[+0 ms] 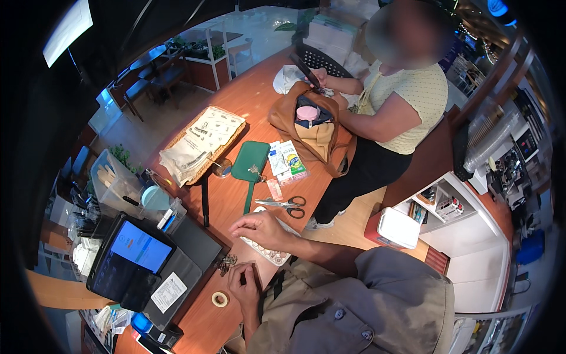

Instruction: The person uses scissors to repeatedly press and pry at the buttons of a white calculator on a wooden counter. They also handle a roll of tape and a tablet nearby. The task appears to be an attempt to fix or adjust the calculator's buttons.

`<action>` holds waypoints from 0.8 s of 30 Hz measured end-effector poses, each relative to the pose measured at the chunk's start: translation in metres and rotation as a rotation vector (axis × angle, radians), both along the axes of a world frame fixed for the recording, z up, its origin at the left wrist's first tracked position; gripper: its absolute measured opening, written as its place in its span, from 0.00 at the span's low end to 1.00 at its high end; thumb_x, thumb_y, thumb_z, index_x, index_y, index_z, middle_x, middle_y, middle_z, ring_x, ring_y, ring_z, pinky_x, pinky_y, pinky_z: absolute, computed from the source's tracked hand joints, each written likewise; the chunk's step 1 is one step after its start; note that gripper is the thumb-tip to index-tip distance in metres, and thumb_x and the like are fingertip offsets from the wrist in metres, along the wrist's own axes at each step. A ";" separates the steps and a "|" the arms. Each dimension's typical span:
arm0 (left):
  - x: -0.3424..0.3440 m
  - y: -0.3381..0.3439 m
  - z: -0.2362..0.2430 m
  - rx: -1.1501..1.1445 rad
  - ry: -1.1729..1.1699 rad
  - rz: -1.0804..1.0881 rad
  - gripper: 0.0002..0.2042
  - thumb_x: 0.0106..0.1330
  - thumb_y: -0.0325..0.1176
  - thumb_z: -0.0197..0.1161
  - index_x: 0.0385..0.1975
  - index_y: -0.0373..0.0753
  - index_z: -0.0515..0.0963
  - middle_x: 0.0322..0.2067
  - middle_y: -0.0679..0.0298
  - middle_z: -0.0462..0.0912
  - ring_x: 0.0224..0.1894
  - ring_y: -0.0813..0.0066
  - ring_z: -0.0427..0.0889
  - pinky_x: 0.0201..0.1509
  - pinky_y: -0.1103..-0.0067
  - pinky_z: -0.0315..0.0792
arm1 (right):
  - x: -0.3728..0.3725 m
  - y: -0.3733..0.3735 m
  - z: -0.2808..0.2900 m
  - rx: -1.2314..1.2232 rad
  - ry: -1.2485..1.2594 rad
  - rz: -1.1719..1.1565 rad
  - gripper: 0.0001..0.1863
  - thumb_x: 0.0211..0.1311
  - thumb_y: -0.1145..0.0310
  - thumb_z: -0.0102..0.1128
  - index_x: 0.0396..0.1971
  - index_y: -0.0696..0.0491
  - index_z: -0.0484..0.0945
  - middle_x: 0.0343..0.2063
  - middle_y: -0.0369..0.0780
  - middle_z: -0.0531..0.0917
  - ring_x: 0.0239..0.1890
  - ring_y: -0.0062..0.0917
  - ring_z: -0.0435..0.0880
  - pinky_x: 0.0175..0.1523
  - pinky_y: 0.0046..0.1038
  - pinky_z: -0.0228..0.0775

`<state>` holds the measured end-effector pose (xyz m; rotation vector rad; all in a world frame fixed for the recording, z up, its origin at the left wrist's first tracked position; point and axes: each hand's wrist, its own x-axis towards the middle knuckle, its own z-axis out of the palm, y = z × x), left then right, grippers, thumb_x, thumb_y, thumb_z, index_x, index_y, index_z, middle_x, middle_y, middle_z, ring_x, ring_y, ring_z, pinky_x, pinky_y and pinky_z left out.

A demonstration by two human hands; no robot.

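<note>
My right hand (260, 230) hovers over a white tray of small round pieces (272, 255), its fingers loosely bent and nothing visible in them. The hand and forearm cover part of this tray. Nearer to me, my left hand (243, 285) rests by the counter's edge, fingers slightly curled and apart, holding nothing I can see. A small dark metallic cluster (226, 264) lies just beyond its fingertips, and a roll of tape (220, 299) sits to its left. Scissors with dark handles (288, 204) lie beyond my right hand, below a green pouch (251, 160) with a strap.
Across the counter (236, 203), another person holds a dark long object (305, 71) beside an open brown bag (321, 133). Small cards and packets (287, 160) lie near the pouch. A wicker basket of paper bags (203, 141) stands far left; a touchscreen terminal (138, 251) stands at left.
</note>
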<state>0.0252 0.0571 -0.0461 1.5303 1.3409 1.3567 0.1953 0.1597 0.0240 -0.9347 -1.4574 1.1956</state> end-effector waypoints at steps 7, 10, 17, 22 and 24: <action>-0.002 0.006 -0.004 0.056 -0.035 0.026 0.03 0.67 0.21 0.65 0.36 0.29 0.84 0.32 0.55 0.85 0.32 0.68 0.82 0.38 0.76 0.75 | -0.016 0.013 -0.009 0.032 -0.025 0.018 0.04 0.67 0.80 0.68 0.39 0.63 0.87 0.36 0.39 0.90 0.37 0.15 0.87 0.43 0.19 0.79; -0.005 0.004 -0.009 0.056 -0.016 0.034 0.03 0.68 0.23 0.67 0.37 0.31 0.84 0.32 0.58 0.84 0.29 0.72 0.80 0.35 0.77 0.74 | -0.031 0.017 -0.010 0.150 -0.133 0.014 0.05 0.64 0.78 0.69 0.38 0.61 0.87 0.35 0.40 0.90 0.35 0.20 0.88 0.40 0.24 0.80; -0.002 0.002 -0.004 -0.038 -0.073 0.054 0.03 0.67 0.22 0.66 0.36 0.30 0.85 0.31 0.61 0.83 0.29 0.76 0.79 0.34 0.80 0.72 | -0.058 0.027 0.006 0.348 -0.396 0.068 0.06 0.61 0.76 0.71 0.38 0.57 0.88 0.35 0.43 0.89 0.35 0.32 0.89 0.40 0.29 0.80; -0.001 0.003 -0.010 0.006 -0.067 0.055 0.04 0.67 0.23 0.67 0.38 0.31 0.84 0.33 0.61 0.83 0.28 0.75 0.79 0.33 0.78 0.74 | -0.070 0.038 -0.001 0.495 -0.399 0.157 0.06 0.61 0.77 0.70 0.38 0.58 0.88 0.34 0.41 0.89 0.35 0.30 0.88 0.39 0.29 0.78; -0.001 0.003 -0.012 -0.005 -0.061 0.068 0.04 0.67 0.23 0.67 0.38 0.31 0.84 0.33 0.60 0.83 0.28 0.75 0.79 0.33 0.78 0.74 | -0.074 0.042 -0.005 0.529 -0.401 0.175 0.05 0.62 0.78 0.69 0.38 0.58 0.89 0.34 0.42 0.88 0.35 0.30 0.87 0.40 0.29 0.77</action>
